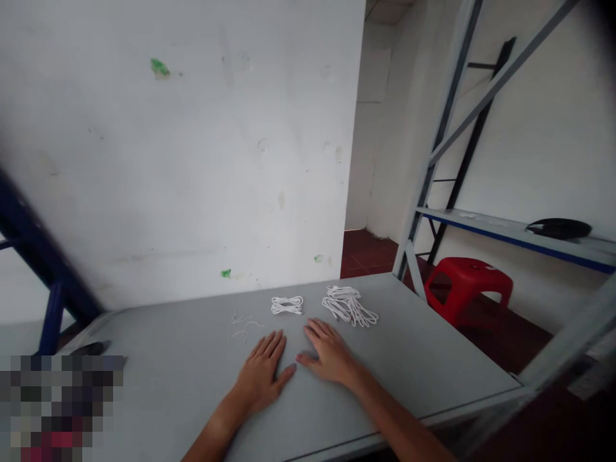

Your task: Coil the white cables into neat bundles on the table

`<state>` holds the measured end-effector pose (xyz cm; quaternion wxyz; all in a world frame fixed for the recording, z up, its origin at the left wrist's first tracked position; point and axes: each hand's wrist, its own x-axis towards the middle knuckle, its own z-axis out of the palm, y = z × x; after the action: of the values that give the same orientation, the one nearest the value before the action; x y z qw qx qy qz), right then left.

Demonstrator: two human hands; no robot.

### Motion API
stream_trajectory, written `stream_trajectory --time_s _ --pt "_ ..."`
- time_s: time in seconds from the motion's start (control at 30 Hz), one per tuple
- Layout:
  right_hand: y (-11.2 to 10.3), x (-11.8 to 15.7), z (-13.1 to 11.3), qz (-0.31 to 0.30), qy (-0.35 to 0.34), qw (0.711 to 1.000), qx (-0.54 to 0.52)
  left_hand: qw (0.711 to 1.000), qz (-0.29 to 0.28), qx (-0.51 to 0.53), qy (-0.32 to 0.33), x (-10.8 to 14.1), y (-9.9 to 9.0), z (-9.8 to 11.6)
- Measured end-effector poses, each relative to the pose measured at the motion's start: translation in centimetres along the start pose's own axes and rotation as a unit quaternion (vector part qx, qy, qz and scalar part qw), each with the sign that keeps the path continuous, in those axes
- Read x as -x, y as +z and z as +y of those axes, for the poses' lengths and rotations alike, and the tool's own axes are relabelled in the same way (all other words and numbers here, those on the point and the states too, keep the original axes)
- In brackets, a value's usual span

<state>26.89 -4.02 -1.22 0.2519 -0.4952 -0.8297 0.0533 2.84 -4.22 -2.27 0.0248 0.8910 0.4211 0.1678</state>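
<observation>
Both my hands rest palm down on a grey tabletop (178, 372). My left hand (262, 372) lies flat with its thumb apart from the fingers, holding nothing. My right hand (327, 351) is flat too, thumb spread, its thumb tip close to the left one. Beyond them, a white cable (287, 305) lies coiled and bunched at its middle. Further right sits a looser heap of white cables (350, 307), just past my right fingertips. Several thin white ties or strips (246, 326) are scattered ahead of my left hand.
A white wall (216, 160) stands behind the table. Blue metal posts (29, 237) rise at the left, near a dark object (89, 348) and a blurred-out area. On the right are a red stool (469, 289) and a shelf (505, 232) bearing a black item (558, 228).
</observation>
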Motion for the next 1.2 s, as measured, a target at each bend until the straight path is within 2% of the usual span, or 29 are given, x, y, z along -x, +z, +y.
stream_trajectory --time_s 0.2,0.43,0.67,0.83,0.93,1.03,1.2 --pt "-0.8 1.6 -0.6 -0.07 0.008 0.997 0.033 0.999 -0.001 -0.051 -0.01 0.6 -0.2 0.5" --pt "-1.1 1.2 -0.9 -0.089 0.022 0.995 0.035 0.998 0.014 -0.058 -0.003 0.5 0.2 0.2" --pt "-0.6 1.6 -0.9 -0.031 0.008 0.999 0.02 1.0 0.018 -0.006 -0.014 0.4 0.1 0.4" --pt "-0.5 1.2 -0.4 0.01 0.004 1.0 -0.005 0.997 0.056 0.039 -0.025 -0.1 0.0 0.2" --pt "-0.6 0.3 0.8 0.067 0.049 0.997 -0.012 0.992 0.085 0.083 -0.038 -0.5 -0.4 0.0" --pt "-0.7 -0.7 2.6 0.125 0.125 0.983 0.042 0.988 0.1 0.112 -0.027 -0.7 -0.7 -0.1" --pt "-0.6 -2.0 5.8 0.162 0.205 0.96 0.101 0.989 0.095 0.115 -0.02 -0.6 -0.9 -0.1"
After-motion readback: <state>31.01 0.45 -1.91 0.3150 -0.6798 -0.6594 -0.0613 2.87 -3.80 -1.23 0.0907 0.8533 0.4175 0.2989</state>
